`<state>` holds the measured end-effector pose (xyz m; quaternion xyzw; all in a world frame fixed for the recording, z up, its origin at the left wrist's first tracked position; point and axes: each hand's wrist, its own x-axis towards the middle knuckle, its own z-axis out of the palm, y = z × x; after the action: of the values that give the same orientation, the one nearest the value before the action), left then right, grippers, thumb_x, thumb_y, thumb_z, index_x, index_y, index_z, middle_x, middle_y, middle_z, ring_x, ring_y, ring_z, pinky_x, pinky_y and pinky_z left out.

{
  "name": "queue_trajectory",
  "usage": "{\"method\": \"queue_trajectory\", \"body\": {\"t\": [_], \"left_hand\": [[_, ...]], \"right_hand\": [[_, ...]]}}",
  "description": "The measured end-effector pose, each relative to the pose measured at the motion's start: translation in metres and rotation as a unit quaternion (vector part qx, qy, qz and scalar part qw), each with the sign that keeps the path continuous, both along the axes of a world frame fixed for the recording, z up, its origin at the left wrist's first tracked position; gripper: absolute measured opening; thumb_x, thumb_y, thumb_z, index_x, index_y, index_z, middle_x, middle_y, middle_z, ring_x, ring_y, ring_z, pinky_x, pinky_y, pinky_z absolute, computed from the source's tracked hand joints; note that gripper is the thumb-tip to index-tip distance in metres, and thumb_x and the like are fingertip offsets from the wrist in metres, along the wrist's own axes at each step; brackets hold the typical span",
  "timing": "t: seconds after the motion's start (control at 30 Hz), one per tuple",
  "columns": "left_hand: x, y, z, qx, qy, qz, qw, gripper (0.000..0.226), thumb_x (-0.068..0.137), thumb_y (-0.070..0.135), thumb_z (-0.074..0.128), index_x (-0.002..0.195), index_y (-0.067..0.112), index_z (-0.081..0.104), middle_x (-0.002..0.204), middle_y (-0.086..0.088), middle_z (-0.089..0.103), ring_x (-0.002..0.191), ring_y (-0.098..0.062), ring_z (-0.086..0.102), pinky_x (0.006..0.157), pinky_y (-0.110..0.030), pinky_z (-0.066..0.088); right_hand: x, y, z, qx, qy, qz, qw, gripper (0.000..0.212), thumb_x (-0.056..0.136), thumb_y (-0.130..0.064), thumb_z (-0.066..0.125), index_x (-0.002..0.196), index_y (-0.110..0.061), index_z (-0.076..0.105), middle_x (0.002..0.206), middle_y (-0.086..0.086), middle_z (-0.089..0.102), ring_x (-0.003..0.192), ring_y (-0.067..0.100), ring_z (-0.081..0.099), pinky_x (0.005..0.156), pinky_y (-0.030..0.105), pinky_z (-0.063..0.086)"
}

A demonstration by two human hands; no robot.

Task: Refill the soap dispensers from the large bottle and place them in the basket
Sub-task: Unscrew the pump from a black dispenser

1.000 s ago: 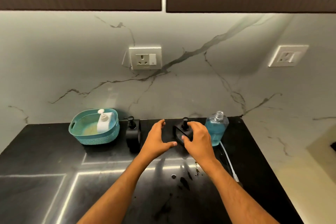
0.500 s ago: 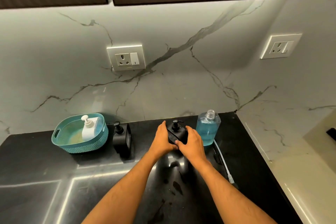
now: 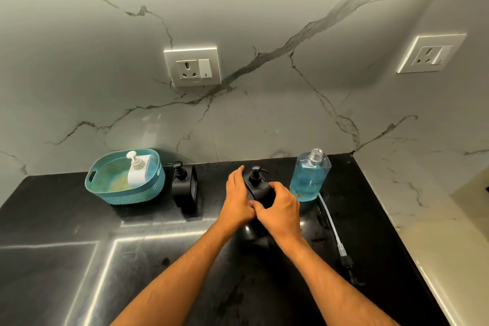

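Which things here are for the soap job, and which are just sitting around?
For the job:
- black dispenser, gripped by left hand and right hand
- second black dispenser
- white dispenser in teal basket
- big open blue soap bottle

Just lying about:
- clear tube on countertop
- wall sockets

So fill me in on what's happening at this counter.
A person has both hands, left hand and right hand, wrapped around a black soap dispenser on the black counter. The large blue bottle stands uncapped beside it. A white dispenser sits in the teal basket; another black dispenser waits outside.
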<state>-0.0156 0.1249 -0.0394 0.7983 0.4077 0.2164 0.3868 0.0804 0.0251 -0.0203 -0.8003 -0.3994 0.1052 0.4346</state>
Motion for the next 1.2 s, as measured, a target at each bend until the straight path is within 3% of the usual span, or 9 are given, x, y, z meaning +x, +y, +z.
{"method": "queue_trajectory", "body": {"t": [0.13, 0.23, 0.33, 0.43, 0.63, 0.87, 0.97, 1.1, 1.2], "left_hand": [[-0.045, -0.023, -0.002, 0.017, -0.027, -0.013, 0.999, 0.105, 0.069, 0.022, 0.078, 0.159, 0.010, 0.025, 0.154, -0.005, 0.033, 0.146, -0.020, 0.035, 0.124, -0.034, 0.031], [-0.082, -0.043, -0.004, 0.020, -0.048, -0.020, 0.998, 0.108, 0.062, 0.040, 0.081, 0.154, 0.015, 0.030, 0.148, 0.002, 0.037, 0.138, -0.010, 0.041, 0.117, -0.022, 0.034], [-0.114, -0.064, -0.006, 0.017, -0.060, -0.034, 0.997, 0.113, 0.057, 0.045, 0.091, 0.151, 0.017, 0.034, 0.144, 0.005, 0.039, 0.135, -0.007, 0.045, 0.111, -0.018, 0.039], [-0.135, -0.083, -0.014, 0.005, -0.064, -0.034, 0.997, 0.113, 0.053, 0.052, 0.094, 0.145, 0.016, 0.041, 0.139, 0.005, 0.044, 0.132, -0.009, 0.049, 0.108, -0.020, 0.043], [-0.160, -0.103, -0.027, -0.012, -0.061, -0.022, 0.998, 0.102, 0.054, 0.029, 0.094, 0.141, 0.019, 0.042, 0.134, 0.007, 0.048, 0.125, -0.011, 0.055, 0.103, -0.033, 0.051], [-0.169, -0.096, -0.025, -0.036, -0.045, -0.069, 0.996, 0.106, 0.053, 0.031, 0.095, 0.144, 0.020, 0.041, 0.137, 0.006, 0.047, 0.127, -0.008, 0.052, 0.103, -0.028, 0.050], [-0.172, -0.092, -0.022, -0.043, -0.044, -0.097, 0.993, 0.097, 0.057, 0.022, 0.093, 0.140, 0.023, 0.043, 0.136, 0.006, 0.048, 0.125, -0.008, 0.053, 0.101, -0.029, 0.051], [-0.179, -0.083, -0.026, -0.045, -0.049, -0.128, 0.990, 0.102, 0.058, 0.017, 0.092, 0.144, 0.029, 0.040, 0.142, 0.002, 0.047, 0.133, -0.010, 0.050, 0.107, -0.029, 0.047], [-0.180, -0.081, -0.027, -0.047, -0.049, -0.123, 0.990, 0.110, 0.057, 0.018, 0.094, 0.148, 0.032, 0.035, 0.147, 0.004, 0.045, 0.137, -0.007, 0.049, 0.110, -0.026, 0.046]], "right_hand": [[-0.034, -0.030, -0.004, 0.034, 0.001, 0.035, 0.999, 0.053, 0.067, -0.049, 0.088, 0.108, -0.025, 0.065, 0.100, -0.014, 0.066, 0.089, 0.002, 0.060, 0.078, 0.017, 0.050], [-0.054, -0.049, -0.009, 0.047, 0.010, 0.080, 0.996, 0.058, 0.070, -0.062, 0.081, 0.110, -0.024, 0.065, 0.103, -0.015, 0.065, 0.090, 0.002, 0.061, 0.079, 0.019, 0.052], [-0.072, -0.057, -0.003, 0.069, 0.005, 0.116, 0.991, 0.055, 0.072, -0.057, 0.083, 0.113, -0.024, 0.066, 0.105, -0.015, 0.062, 0.096, 0.004, 0.062, 0.083, 0.019, 0.052], [-0.088, -0.052, 0.004, 0.060, -0.017, 0.153, 0.986, 0.050, 0.067, -0.053, 0.088, 0.102, -0.023, 0.067, 0.097, -0.013, 0.060, 0.090, 0.005, 0.060, 0.079, 0.017, 0.048], [-0.111, -0.061, 0.002, 0.004, -0.061, 0.183, 0.981, 0.033, 0.069, -0.036, 0.091, 0.087, -0.020, 0.068, 0.085, -0.009, 0.061, 0.076, 0.009, 0.059, 0.069, 0.028, 0.052], [-0.113, -0.055, 0.009, -0.032, -0.103, 0.205, 0.973, 0.027, 0.067, -0.028, 0.088, 0.082, -0.014, 0.069, 0.079, -0.003, 0.064, 0.070, 0.013, 0.058, 0.063, 0.022, 0.045], [-0.115, -0.053, 0.014, -0.033, -0.092, 0.272, 0.957, 0.026, 0.056, -0.008, 0.080, 0.079, -0.017, 0.070, 0.078, -0.004, 0.068, 0.075, 0.014, 0.061, 0.068, 0.033, 0.051], [-0.113, -0.052, 0.023, -0.069, -0.096, 0.350, 0.929, 0.043, 0.059, -0.001, 0.065, 0.099, -0.015, 0.066, 0.096, -0.003, 0.065, 0.091, 0.015, 0.057, 0.079, 0.039, 0.051], [-0.116, -0.057, 0.030, -0.117, -0.162, 0.326, 0.924, 0.071, 0.066, -0.032, 0.076, 0.133, -0.023, 0.053, 0.121, -0.005, 0.056, 0.109, 0.017, 0.052, 0.090, 0.034, 0.050]]}}
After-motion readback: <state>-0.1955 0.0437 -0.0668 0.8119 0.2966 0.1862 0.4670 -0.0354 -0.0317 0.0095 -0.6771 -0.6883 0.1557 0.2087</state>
